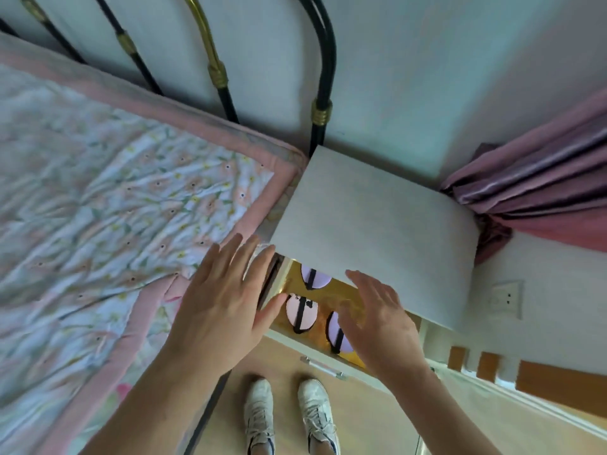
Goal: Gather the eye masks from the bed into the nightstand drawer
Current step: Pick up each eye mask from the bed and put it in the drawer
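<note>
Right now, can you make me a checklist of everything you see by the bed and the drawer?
Surface: quilt on the bed, no masks seen on it.
Job's things: three masks in the open drawer, partly hidden.
Clutter: nothing seen.
Hands: left hand and right hand open, fingers spread above the drawer, holding nothing.
Cables: nothing seen.
Surroundings: nightstand, bedframe, curtain, wall socket, shoes on the floor.
</note>
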